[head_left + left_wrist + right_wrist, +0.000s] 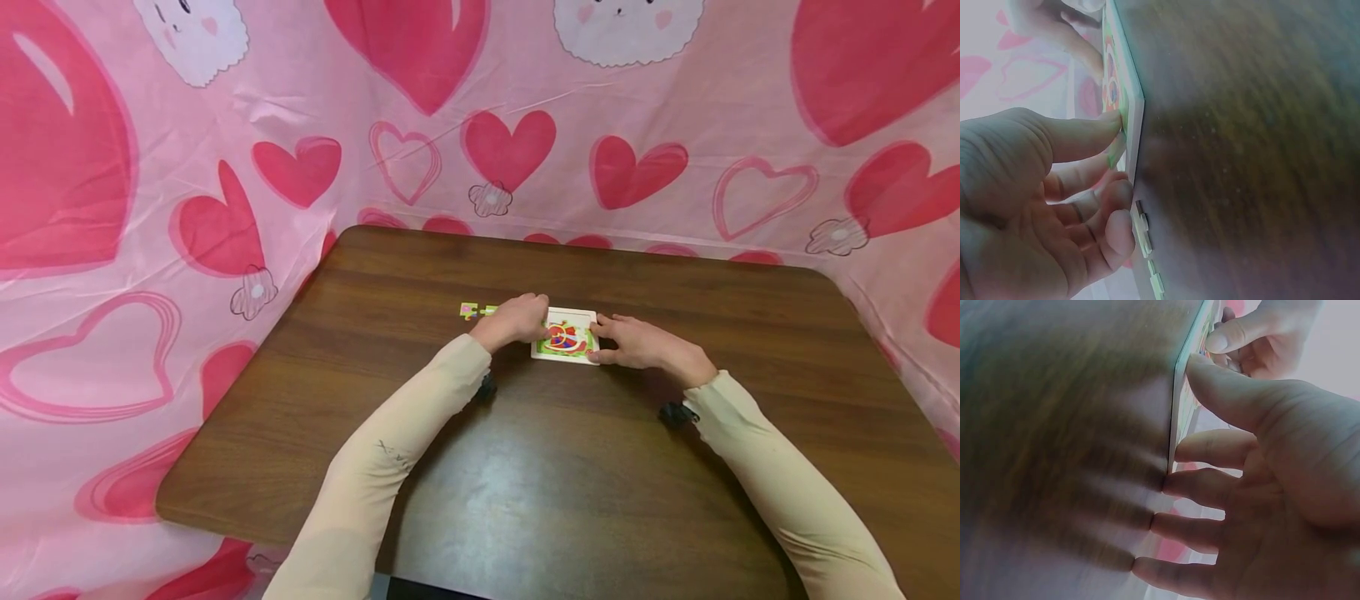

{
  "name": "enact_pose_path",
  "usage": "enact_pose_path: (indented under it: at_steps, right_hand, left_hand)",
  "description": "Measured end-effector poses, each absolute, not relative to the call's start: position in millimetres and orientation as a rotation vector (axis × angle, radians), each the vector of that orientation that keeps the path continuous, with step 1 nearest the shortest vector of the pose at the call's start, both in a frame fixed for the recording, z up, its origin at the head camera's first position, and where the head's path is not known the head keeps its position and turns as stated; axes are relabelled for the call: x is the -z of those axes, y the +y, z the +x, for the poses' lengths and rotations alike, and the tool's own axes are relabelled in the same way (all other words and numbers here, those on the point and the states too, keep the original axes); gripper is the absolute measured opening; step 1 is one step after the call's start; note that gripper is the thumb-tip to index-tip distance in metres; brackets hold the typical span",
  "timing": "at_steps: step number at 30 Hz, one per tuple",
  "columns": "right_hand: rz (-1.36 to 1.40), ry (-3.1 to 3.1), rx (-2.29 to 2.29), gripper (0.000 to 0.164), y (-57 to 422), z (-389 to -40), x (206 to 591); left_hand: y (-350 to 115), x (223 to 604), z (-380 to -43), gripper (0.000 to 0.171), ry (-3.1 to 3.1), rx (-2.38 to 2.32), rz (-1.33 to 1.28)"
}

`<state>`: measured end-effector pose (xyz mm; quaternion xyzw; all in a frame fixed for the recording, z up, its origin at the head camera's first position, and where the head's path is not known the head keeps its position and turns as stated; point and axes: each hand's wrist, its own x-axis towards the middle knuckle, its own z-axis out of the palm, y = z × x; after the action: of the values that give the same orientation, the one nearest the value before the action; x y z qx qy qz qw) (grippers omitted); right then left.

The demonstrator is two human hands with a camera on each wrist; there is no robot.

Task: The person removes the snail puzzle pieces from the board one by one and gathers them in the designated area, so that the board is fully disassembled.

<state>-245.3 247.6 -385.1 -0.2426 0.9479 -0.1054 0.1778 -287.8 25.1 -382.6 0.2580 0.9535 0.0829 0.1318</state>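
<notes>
In the head view, the puzzle tray (564,359) lies on the surface (570,500) just right of the frame's centre, between the hands; the left hand (517,319) covers its upper left corner, and the right hand (641,343) part of its right edge. The left hand pinches a green puzzle piece (1115,152), mostly hidden by thumb and forefinger, while the right hand is spread, thumb at the tray's edge. Loose pieces (468,310) lie left of the left hand, one partly concealed; the left wrist view shows them edge-on at lower centre.
</notes>
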Motion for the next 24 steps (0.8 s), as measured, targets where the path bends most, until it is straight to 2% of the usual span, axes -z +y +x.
enact_pose_path:
  at_steps: [10,24]
  right_hand:
    - [-0.693,2.689,0.310,0.066,246.6,-244.0,384.9]
    - [-0.686,2.685,0.323,0.067,246.2,-244.7,384.5]
  left_hand:
    - [26.4,382.1,-286.8,0.024,2.742,-0.264,0.867]
    - [26.0,383.0,-283.7,0.029,2.744,-0.250,0.882]
